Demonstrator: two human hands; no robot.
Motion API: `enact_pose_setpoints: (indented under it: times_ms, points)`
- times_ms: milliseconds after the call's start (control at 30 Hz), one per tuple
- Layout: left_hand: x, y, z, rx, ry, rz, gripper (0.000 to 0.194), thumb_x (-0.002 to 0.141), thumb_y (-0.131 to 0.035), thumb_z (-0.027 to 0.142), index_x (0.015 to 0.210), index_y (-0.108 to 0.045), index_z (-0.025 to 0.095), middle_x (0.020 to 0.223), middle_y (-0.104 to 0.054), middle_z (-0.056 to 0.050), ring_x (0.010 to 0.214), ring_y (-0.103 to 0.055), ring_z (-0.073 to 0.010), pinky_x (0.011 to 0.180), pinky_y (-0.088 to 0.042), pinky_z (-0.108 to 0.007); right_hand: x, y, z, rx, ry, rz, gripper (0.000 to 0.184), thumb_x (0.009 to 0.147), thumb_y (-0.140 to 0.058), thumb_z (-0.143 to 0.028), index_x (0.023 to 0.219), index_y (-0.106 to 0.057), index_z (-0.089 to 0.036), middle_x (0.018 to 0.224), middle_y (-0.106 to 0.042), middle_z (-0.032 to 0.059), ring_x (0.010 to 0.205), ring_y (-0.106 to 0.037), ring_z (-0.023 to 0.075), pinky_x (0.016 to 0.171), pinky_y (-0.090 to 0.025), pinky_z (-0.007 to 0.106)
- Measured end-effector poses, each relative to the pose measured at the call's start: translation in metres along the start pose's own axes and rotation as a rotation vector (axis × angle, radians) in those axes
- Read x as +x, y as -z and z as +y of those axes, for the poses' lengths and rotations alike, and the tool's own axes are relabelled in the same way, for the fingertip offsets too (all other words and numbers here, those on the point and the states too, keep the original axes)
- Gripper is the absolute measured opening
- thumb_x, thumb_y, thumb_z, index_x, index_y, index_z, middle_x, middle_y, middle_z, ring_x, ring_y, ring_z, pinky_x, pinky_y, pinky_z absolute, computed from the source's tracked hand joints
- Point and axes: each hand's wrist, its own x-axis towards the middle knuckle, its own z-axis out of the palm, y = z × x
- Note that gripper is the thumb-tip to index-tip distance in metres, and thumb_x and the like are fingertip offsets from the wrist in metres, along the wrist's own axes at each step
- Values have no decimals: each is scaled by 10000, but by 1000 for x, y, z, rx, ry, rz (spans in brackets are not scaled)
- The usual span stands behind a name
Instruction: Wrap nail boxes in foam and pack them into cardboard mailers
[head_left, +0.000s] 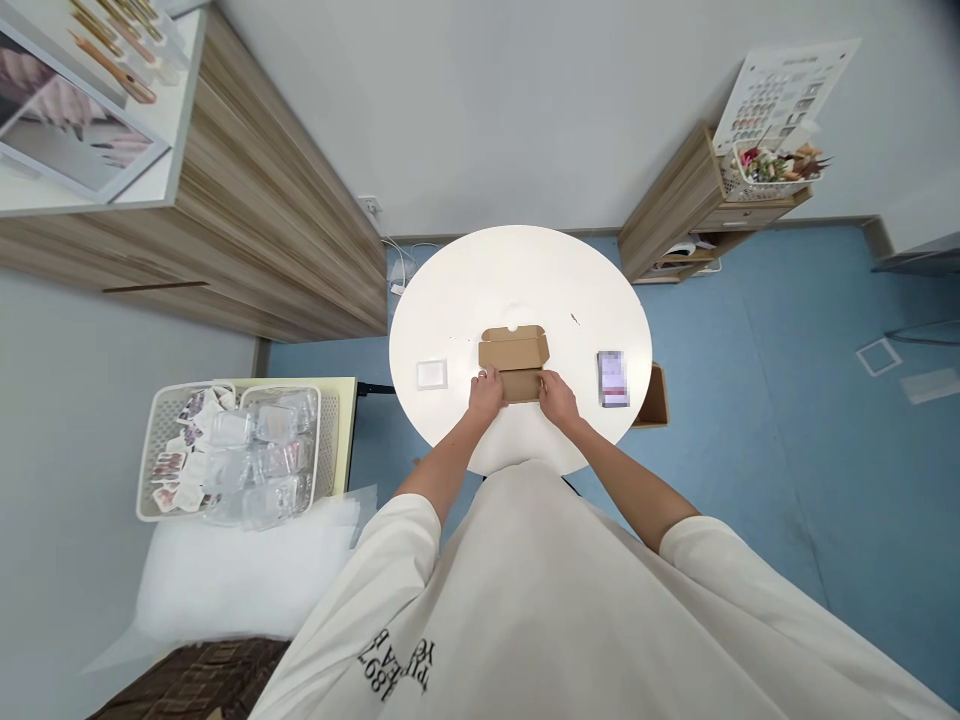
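A small brown cardboard box (514,352) lies near the front of a round white table (517,270), its lid flap raised at the far side. My left hand (486,392) grips the box's near left corner, fingers curled on it. At the near right corner, my right hand (556,396) holds the box the same way. Both hands touch the lower front panel of the box. What is inside the box is hidden.
A small clear square packet (432,374) lies left of the box, a phone (613,378) to its right. A white basket of packets (232,450) sits on a low stand at left. Wooden cabinets (247,230) stand behind left, shelves (697,205) behind right. A cardboard box (655,398) sits on the blue floor.
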Motion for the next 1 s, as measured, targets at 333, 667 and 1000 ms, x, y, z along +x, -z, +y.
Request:
enact_pose_setpoints:
  times_ms: [333,667,1000]
  points:
    - [5,-7,0,-34,5,10,882,773,-839,420,1502,-402,185,1406,-485,-196,1199,-518,-342,982,-434,-430,9,-11,4,19,-87,-55,426,956,-466,-242,1377,-510,-193,1415,-516,127,1242,-528,242,1027,-453,359]
    - [6,-5,1,-30,13,6,923,747,-868,416,1497,-401,150,1422,-471,-209,1172,-529,-329,969,-429,-405,23,-1,4,-187,-67,-180,342,1030,-371,-222,1286,-598,-204,1169,-619,130,1005,-624,237,820,-462,303]
    - [7,-7,-2,-45,15,-4,931,749,-863,414,1509,-385,168,1451,-445,-203,1176,-523,-335,977,-416,-419,35,0,3,-318,-45,-312,297,984,-453,-206,1274,-512,-231,1116,-579,142,841,-633,249,714,-456,342]
